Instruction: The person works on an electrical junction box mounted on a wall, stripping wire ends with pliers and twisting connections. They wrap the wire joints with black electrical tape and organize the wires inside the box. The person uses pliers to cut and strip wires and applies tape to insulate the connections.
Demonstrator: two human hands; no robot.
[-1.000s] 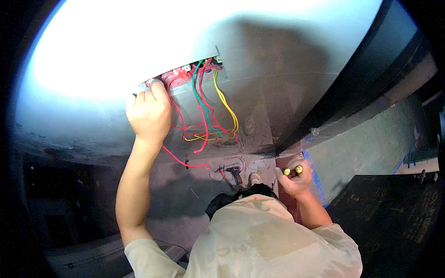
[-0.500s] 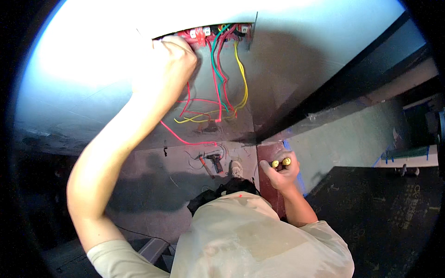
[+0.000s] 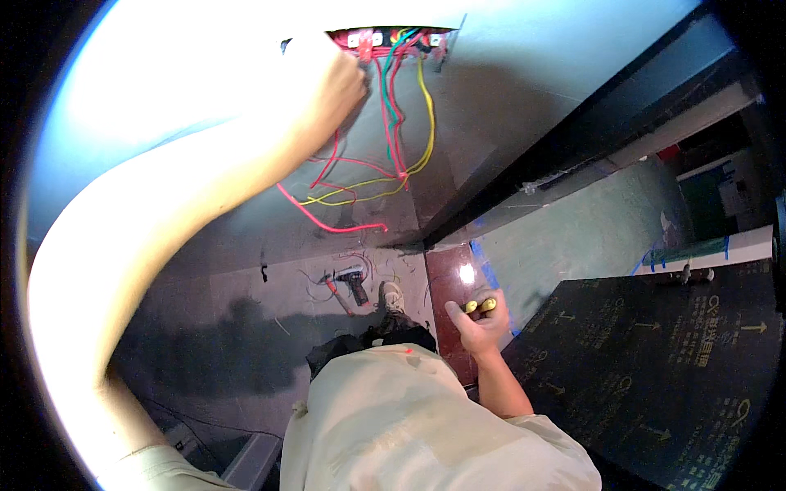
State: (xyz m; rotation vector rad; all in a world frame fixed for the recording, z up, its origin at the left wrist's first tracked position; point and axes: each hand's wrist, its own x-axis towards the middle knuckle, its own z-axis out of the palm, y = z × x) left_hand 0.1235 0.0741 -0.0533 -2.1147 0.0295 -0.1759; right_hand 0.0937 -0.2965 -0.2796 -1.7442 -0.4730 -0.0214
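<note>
The left hand [image 3: 340, 86] is raised to the wall box [image 3: 393, 37], fingers closed, it seems, on the red wires [image 3: 385, 98], though glare blurs the grip. The right hand [image 3: 479, 323] hangs low, clenched around a yellow-handled tool [image 3: 479, 306]. Wire sorting looks underway; next calls for lifting that tool to the box.

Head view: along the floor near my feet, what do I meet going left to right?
Red-handled pliers → dark power drill → shoe → right hand holding a yellow-handled tool → dark printed floor sheet.
</note>
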